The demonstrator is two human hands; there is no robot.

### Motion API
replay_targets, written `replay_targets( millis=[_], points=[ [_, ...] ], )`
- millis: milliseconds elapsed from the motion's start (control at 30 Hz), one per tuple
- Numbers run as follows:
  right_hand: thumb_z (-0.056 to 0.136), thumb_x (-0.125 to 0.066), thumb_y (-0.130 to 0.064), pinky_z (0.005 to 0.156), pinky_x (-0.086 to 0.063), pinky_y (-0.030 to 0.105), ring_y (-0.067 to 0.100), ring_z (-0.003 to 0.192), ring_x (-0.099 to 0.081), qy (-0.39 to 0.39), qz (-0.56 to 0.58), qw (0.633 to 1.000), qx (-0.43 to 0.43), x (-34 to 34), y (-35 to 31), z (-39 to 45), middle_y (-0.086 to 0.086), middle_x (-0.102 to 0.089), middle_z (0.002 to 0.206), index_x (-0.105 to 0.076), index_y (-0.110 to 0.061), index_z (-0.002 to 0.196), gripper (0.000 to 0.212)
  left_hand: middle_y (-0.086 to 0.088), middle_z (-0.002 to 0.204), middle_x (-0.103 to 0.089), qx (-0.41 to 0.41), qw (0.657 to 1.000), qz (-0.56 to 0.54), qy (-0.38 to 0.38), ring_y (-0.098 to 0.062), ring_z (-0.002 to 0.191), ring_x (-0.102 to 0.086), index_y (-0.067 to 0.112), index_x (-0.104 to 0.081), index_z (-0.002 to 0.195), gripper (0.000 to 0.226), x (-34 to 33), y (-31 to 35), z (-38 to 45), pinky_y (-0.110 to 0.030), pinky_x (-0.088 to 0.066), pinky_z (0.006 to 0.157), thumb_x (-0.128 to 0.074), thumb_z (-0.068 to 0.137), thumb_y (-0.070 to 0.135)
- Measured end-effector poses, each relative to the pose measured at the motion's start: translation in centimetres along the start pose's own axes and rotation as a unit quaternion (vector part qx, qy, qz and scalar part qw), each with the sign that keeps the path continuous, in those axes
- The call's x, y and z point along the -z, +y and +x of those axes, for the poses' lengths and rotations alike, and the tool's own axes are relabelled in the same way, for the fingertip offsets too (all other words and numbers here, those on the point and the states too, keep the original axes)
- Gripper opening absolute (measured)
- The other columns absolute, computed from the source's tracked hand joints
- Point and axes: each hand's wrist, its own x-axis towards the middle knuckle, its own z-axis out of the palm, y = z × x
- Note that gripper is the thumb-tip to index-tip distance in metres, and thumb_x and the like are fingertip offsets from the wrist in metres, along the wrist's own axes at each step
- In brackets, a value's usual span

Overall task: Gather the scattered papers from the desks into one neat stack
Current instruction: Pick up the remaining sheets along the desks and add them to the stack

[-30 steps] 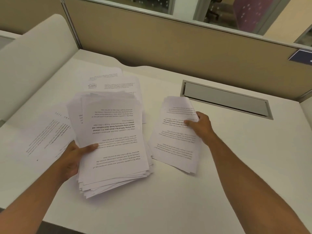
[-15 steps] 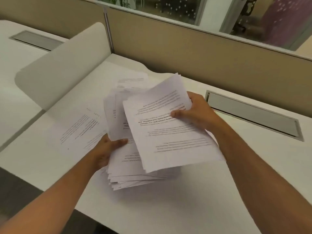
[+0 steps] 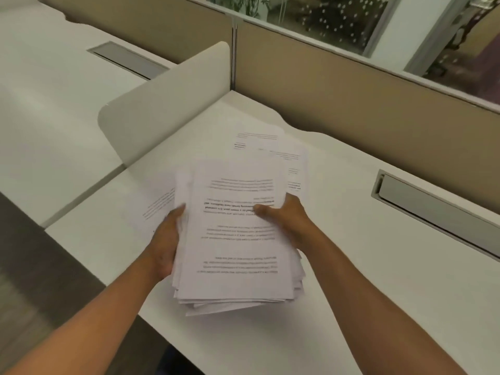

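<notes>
A thick stack of printed white papers (image 3: 238, 255) is held over the near part of the white desk (image 3: 365, 280). My left hand (image 3: 165, 242) grips its left edge, and my right hand (image 3: 286, 220) grips its right edge with the thumb on the top sheet. The stack's edges are uneven at the bottom. Beyond the stack, loose sheets (image 3: 259, 139) lie flat on the desk. Another loose sheet (image 3: 157, 209) lies to the left, partly hidden by my left hand and the stack.
A tan partition wall (image 3: 351, 98) runs along the back. A low white divider (image 3: 167, 101) separates this desk from the neighbouring desk (image 3: 54, 109) on the left. Grey cable trays (image 3: 438, 212) are set into both desks. Dark floor shows at the lower left.
My right hand picked up the smaller bundle from the right and laid it on top of the main stack. Both hands now hold the combined stack by its sides.
</notes>
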Motion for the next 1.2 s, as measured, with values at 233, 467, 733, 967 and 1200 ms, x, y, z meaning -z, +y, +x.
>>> replay_targets(
  millis=[233,467,733,967,1200],
  points=[
    [0.090,-0.084,-0.041,0.092,-0.061,0.034,0.016,0.110,-0.075,0.030,-0.171,0.983,0.061,-6.3,-2.3,4.6,-0.001,-0.078,0.126,-0.072,-0.017,0.131,0.049,-0.013,0.133,-0.082,-0.058,0.991,0.122,0.011,-0.037,0.118,-0.080,0.017,-0.078,0.135,0.080,4.2,3.8,1.7,-0.045,-0.071,0.084,-0.106,0.060,0.028],
    [0.094,-0.073,-0.052,0.104,-0.048,0.043,0.038,0.132,-0.056,0.265,-0.318,0.901,-0.128,-0.4,-0.7,12.6,0.016,-0.062,0.139,-0.066,-0.007,0.132,0.059,-0.016,0.134,-0.081,-0.063,0.995,0.071,0.012,-0.039,0.116,-0.081,0.025,-0.083,0.127,0.048,9.5,6.4,3.8,-0.051,-0.071,0.082,-0.086,0.082,0.011],
    [0.057,-0.100,-0.058,0.109,-0.047,0.053,0.041,0.138,-0.048,0.320,-0.352,0.830,-0.290,3.8,0.6,16.8,0.018,-0.046,0.148,-0.046,-0.004,0.142,0.114,-0.016,0.135,-0.081,-0.020,0.996,0.083,-0.013,-0.040,0.116,-0.081,0.023,-0.082,0.131,0.089,12.0,7.6,6.9,-0.051,-0.070,0.083,-0.113,0.048,0.038],
    [0.057,-0.102,-0.054,0.111,-0.047,0.052,0.041,0.135,-0.051,0.280,-0.344,0.837,-0.321,4.9,-0.2,17.5,0.014,-0.063,0.137,-0.056,-0.009,0.128,0.096,-0.018,0.137,-0.079,0.004,0.998,0.058,-0.032,-0.042,0.118,-0.080,0.019,-0.081,0.132,0.062,11.8,8.0,9.8,-0.052,-0.070,0.086,-0.098,0.072,0.019],
    [0.057,-0.101,-0.057,0.105,-0.045,0.041,0.033,0.133,-0.052,0.306,-0.396,0.795,-0.343,3.5,-1.1,18.2,0.014,-0.052,0.142,-0.046,-0.008,0.138,0.110,-0.019,0.132,-0.081,0.012,0.998,0.052,-0.041,-0.040,0.113,-0.082,0.020,-0.085,0.124,0.047,11.5,8.0,11.3,-0.048,-0.071,0.081,-0.091,0.077,0.013]
  ],
)
